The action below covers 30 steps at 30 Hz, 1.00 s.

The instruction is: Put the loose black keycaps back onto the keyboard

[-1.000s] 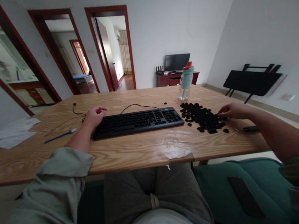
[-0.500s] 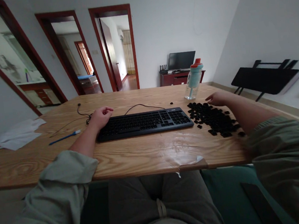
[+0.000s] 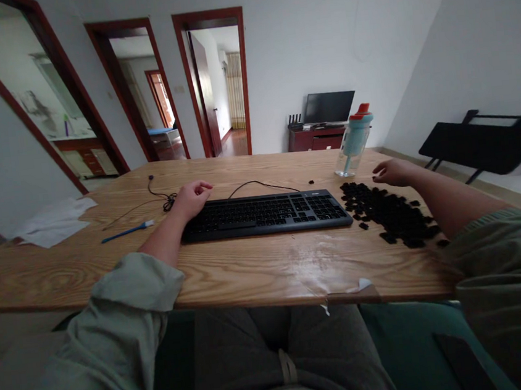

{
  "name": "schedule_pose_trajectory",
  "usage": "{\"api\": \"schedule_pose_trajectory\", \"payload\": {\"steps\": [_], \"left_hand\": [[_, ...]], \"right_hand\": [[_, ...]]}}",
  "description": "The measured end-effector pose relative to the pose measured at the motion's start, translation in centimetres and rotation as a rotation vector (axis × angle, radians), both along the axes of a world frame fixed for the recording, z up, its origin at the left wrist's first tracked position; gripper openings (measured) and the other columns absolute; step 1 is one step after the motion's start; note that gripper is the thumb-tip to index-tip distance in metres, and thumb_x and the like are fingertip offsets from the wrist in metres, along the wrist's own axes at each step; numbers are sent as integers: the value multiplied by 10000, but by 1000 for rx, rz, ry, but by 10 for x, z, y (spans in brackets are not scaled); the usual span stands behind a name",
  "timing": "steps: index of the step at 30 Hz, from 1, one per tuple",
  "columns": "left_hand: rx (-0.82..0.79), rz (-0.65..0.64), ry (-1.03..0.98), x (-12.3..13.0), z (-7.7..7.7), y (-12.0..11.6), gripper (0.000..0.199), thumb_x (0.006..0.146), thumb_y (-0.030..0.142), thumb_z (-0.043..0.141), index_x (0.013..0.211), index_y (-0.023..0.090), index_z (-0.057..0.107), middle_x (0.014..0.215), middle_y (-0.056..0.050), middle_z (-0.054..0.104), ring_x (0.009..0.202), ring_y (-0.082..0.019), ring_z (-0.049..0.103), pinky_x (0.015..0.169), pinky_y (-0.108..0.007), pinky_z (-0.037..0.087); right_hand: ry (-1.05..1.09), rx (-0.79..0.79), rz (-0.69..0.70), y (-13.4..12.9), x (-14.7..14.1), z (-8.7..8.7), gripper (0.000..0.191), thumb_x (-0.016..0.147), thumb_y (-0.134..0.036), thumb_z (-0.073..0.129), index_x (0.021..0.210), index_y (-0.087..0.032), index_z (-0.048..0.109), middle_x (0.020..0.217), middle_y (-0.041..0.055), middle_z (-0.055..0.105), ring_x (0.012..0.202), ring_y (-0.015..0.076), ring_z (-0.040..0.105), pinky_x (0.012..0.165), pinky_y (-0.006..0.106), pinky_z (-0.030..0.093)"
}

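A black keyboard (image 3: 265, 216) lies on the wooden table in front of me, with many keys on it. My left hand (image 3: 194, 198) is at its far left corner, fingers curled together; whatever they may hold is hidden. To the right of the keyboard spreads a pile of loose black keycaps (image 3: 390, 209). My right hand (image 3: 395, 172) is just above the far side of this pile, its fingers pinched. A small dark piece, which looks like a keycap (image 3: 375, 178), shows at the fingertips.
Behind the pile stands a water bottle (image 3: 352, 142) with a red lid. One lone keycap (image 3: 311, 182) lies beyond the keyboard. On the left are a blue brush (image 3: 127, 232), a coiled cable (image 3: 168, 201) and white tissue (image 3: 53, 223). Torn film (image 3: 363, 284) sticks to the table's front edge.
My view has turned a little left, so everything sits further right. My right hand's fingers have drawn together, and a dark piece now shows at their tips. The left hand stays by the keyboard's corner.
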<state>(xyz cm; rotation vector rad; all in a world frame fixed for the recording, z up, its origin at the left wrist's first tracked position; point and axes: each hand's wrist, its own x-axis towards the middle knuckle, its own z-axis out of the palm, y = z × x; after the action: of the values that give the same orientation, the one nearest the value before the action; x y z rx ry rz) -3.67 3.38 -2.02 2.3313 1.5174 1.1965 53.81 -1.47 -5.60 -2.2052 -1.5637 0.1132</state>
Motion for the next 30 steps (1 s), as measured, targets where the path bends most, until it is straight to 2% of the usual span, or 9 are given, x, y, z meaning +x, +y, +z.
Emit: {"api": "schedule_pose_trajectory", "payload": {"steps": [2,3,4,6,8,11,17,22,30], "left_hand": [[-5,-39,-79,10,2,-5,245,766,322,610,916,149,699,625,-12,528,587,-131,449,571,-258,348],[-16,-80,-150,19,3,-9,258,767,327,617,934,145,692,632,-10,528,588,-126,451,566,-252,352],[-36,-135,-233,31,4,-16,282,771,336,622,964,140,685,645,-9,531,587,-120,454,560,-245,359],[-106,-286,-374,63,6,-33,348,776,362,632,1031,127,668,675,-8,539,560,-100,437,529,-229,357],[-215,-464,-358,96,6,-51,424,766,395,672,1083,114,666,750,-27,584,566,-84,446,517,-216,361],[-306,-659,-279,130,3,-70,550,741,437,741,1166,98,656,856,-58,634,634,-82,504,574,-210,401],[-273,-657,-270,134,-9,-69,545,722,449,784,1139,111,691,867,-69,663,693,-104,552,630,-225,425],[-240,-690,-225,133,-11,-69,489,725,428,789,1098,120,714,875,-69,678,642,-92,504,588,-226,385],[-235,-711,-233,132,-14,-66,418,753,413,765,1018,97,696,895,-81,680,707,-113,548,645,-246,423]], "right_hand": [[33,129,61,-9,-26,6,268,848,-218,670,1072,-77,715,925,154,703,678,140,591,674,292,427],[66,263,148,-16,-47,10,263,859,-243,662,1066,-89,718,907,138,701,702,144,610,674,280,439],[80,405,254,-25,-71,14,215,844,-231,672,1000,-94,727,881,125,694,696,145,616,662,272,451],[68,622,551,-43,-125,21,155,828,-223,668,947,-141,725,1006,107,679,709,129,620,658,257,477],[70,745,744,-60,-176,23,141,846,-230,637,948,-167,711,1040,90,667,717,123,613,646,255,483],[74,815,798,-74,-222,21,116,855,-240,634,945,-180,675,892,50,656,695,124,592,630,256,467],[22,840,790,-78,-231,11,168,852,-280,658,984,-186,618,843,45,621,709,143,559,652,273,440],[-30,823,807,-83,-235,11,136,867,-263,620,984,-192,616,860,49,624,732,150,568,682,279,429],[-27,802,823,-83,-238,10,168,880,-283,620,1016,-187,631,912,63,645,755,153,583,694,274,434]]}}
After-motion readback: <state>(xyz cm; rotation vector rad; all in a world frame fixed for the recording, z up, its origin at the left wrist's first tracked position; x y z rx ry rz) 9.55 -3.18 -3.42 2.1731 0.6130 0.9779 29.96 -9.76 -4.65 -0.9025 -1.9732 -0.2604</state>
